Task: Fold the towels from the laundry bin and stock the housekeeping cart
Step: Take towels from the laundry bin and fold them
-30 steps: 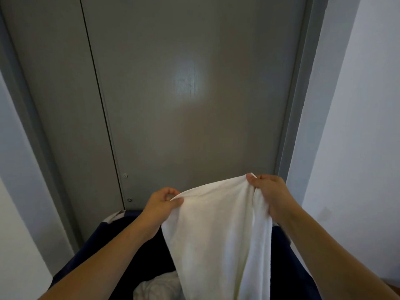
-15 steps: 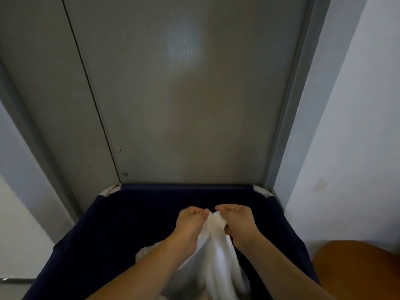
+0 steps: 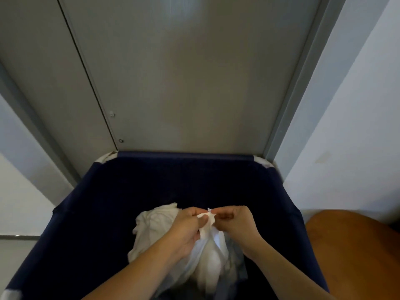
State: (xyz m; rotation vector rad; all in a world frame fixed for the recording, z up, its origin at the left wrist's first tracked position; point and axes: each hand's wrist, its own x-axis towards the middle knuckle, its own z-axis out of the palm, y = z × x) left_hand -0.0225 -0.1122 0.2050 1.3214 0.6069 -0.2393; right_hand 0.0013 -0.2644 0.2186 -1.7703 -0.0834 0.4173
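A white towel (image 3: pixel 208 256) hangs bunched over the dark blue laundry bin (image 3: pixel 184 156). My left hand (image 3: pixel 187 229) pinches its top edge, and my right hand (image 3: pixel 237 221) pinches the same edge right beside it, the two hands almost touching. More white towels (image 3: pixel 153 230) lie crumpled in the bin to the left of my hands. The towel's lower part drops into the bin between my forearms.
A grey metal door (image 3: pixel 184 83) rises right behind the bin. White walls (image 3: pixel 357 126) flank it on both sides. A brown wooden surface (image 3: pixel 355 252) sits at the lower right beside the bin.
My hands, spread apart and holding the towel up wide a second ago, have come together and dropped low over the bin. The view has tilted down.
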